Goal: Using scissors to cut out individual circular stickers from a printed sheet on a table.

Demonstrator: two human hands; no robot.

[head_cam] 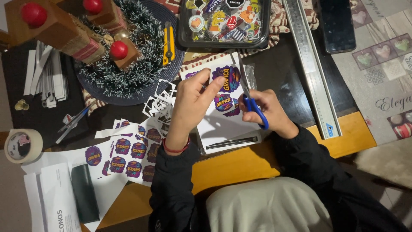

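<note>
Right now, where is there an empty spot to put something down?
There is bare dark table between the sticker sheet and the long metal ruler, and bare wooden edge beside the right hand. Left of the left hand it is crowded with cut stickers and scraps.

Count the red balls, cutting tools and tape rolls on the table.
Round red balls on the wooden blocks: 3
Cutting tools, blue-handled scissors and yellow utility knife: 2
Pale tape roll: 1
Total: 6
</note>
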